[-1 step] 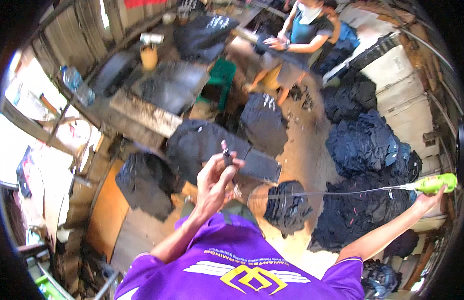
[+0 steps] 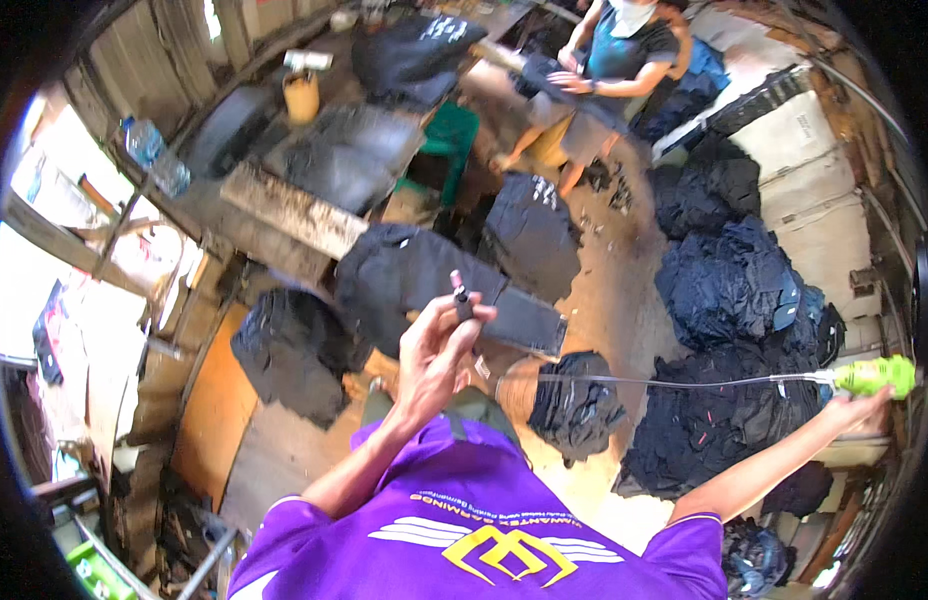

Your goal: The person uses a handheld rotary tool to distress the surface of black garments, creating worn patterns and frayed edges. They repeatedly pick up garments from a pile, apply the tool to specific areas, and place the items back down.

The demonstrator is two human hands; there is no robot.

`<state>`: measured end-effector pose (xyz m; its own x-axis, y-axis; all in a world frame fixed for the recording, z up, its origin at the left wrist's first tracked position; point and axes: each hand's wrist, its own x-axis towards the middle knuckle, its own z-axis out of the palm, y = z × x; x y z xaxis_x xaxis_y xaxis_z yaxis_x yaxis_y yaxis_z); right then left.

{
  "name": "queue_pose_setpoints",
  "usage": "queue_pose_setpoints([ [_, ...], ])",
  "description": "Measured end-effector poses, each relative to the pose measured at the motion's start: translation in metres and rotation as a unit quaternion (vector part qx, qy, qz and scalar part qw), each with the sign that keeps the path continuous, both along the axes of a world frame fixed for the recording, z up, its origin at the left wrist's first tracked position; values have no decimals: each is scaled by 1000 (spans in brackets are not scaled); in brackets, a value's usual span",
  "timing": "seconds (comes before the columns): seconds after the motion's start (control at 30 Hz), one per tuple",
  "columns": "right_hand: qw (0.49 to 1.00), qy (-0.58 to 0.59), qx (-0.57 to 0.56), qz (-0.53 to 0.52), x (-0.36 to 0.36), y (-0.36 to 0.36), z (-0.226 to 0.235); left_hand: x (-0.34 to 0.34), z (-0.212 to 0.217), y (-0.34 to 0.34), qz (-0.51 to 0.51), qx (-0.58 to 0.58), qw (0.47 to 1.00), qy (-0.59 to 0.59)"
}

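Note:
My left hand point(image 2: 432, 345) is raised in front of my chest, its fingers closed around a slim dark handpiece point(image 2: 464, 304) with a small pink tip pointing up. Far out to the right, my right hand point(image 2: 862, 408) grips a bright green rotary tool body point(image 2: 874, 376). From that body a thin, pale flexible shaft point(image 2: 684, 383) stretches left toward my left hand; where it joins the handpiece is hard to make out. Beyond the handpiece lies a long bench draped in black cloth point(image 2: 399, 275).
Piles of dark garments point(image 2: 729, 280) line the right side. A cloth-covered stool point(image 2: 579, 405) stands below the shaft, a black-covered seat point(image 2: 294, 345) to the left. Farther off are a green plastic chair point(image 2: 451, 140), a yellowish container point(image 2: 301, 98) and a seated co-worker point(image 2: 629, 55).
The whole view has shifted slightly. Both my hands keep their holds and nearly the same positions. The co-worker's hands have moved a little.

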<state>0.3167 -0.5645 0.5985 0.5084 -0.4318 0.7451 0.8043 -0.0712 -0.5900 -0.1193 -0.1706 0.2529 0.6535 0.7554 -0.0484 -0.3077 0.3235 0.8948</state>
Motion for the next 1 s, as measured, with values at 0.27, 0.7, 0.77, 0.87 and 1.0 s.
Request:
queue_pose_setpoints([
  [0.27, 562, 231, -613, 505, -227, 192, -324, 85, -47, -4, 42, -85, 996, 4],
  [0.7, 714, 293, -229, 593, -133, 289, -463, 172, -97, -31, -51, -146, 983, 102],
  [0.77, 652, 327, -206, 652, -114, 290, -474, 146, -112, -2, -64, -17, 971, 231],
  [0.87, 716, 308, -164, 604, -87, 313, -498, 82, -143, 61, 156, 254, 875, 381],
  [1.0, 761, 218, -343, 505, -78, 344, -535, 19, -205, 137, 200, 281, 742, 575],
])
